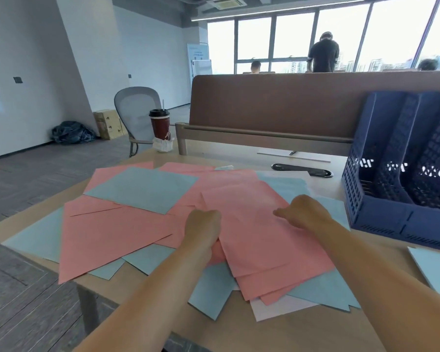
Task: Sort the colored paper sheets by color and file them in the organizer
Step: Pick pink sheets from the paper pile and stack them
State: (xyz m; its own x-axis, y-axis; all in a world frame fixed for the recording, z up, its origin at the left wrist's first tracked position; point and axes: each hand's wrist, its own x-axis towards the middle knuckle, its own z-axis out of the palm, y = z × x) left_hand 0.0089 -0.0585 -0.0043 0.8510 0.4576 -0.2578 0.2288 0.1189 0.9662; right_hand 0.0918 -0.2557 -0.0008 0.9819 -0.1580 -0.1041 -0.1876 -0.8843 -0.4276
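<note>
Across the desk (pixel 277 331) pink and blue sheets (pixel 142 189) lie mixed; blue organizer (pixel 381 219) stands right, slots apparently empty. Left hand (pixel 203 228) pinches the top pink sheet (pixel 252 224) edge; right hand (pixel 302 212) rests flat, fingers spread. Paper judged light, limp, slippery: grip edges.

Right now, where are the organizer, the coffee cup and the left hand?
organizer (pixel 381 219), head view, on its blue front wall.
coffee cup (pixel 160 127), head view, on its red side below the black lid.
left hand (pixel 203 228), head view, on the back of the hand, gripping a pink sheet's edge.
</note>
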